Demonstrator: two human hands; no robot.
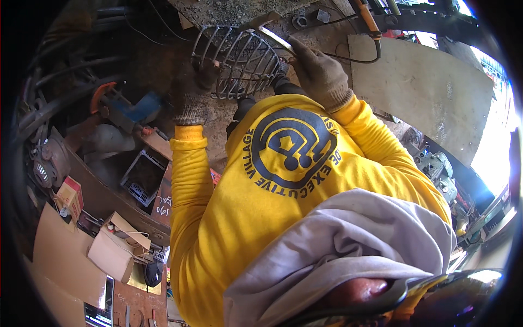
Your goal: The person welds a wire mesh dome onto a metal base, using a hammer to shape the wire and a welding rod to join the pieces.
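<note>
Both hands wear knitted work gloves below yellow sleeves. My right hand (321, 76) is closed around the handle of a hammer (279, 41); its head lies over the upper rim of a curved basket of metal bars (245, 60). I cannot tell whether the hammer touches the bars. At the left side of the basket, my left hand (195, 87) is closed on its edge, a bare fingertip showing through the glove. The basket is held tilted in front of my body, above my feet. Shadow hides part of the left fingers.
A large flat sheet (419, 87) lies at right, near an orange-handled tool with a cable (369, 22). To the left are a blue metal tool (144, 109), a plastic crate (143, 177) and cardboard boxes (114, 245). A metal ring (299, 22) lies at the far side.
</note>
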